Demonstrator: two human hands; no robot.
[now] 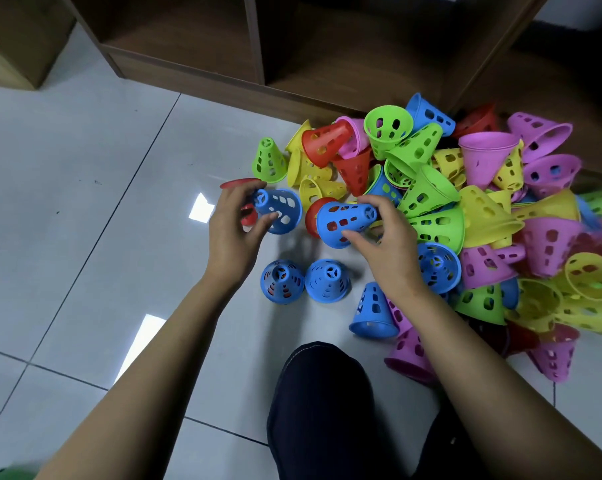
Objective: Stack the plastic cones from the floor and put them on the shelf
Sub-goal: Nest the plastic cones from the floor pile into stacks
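A big pile of perforated plastic cones (465, 216) in green, yellow, pink, red and blue lies on the tiled floor in front of a wooden shelf (327, 64). My left hand (233, 233) grips one blue cone (280, 211) on its side, tip pointing left. My right hand (382, 251) holds another blue cone (344, 223) on its side, tip pointing right. The two held cones sit a little apart, wide ends facing each other. Two blue cones (282, 281) (328, 280) stand upright below my hands, and a third (374, 311) stands near my right wrist.
The shelf's lower compartments (195, 36) are open and dark. A lone green cone (269, 160) stands left of the pile. A red cone (240, 183) lies behind my left fingers. My dark-trousered knee (322, 403) is at the bottom centre. Glossy grey tiles (85, 202) spread to the left.
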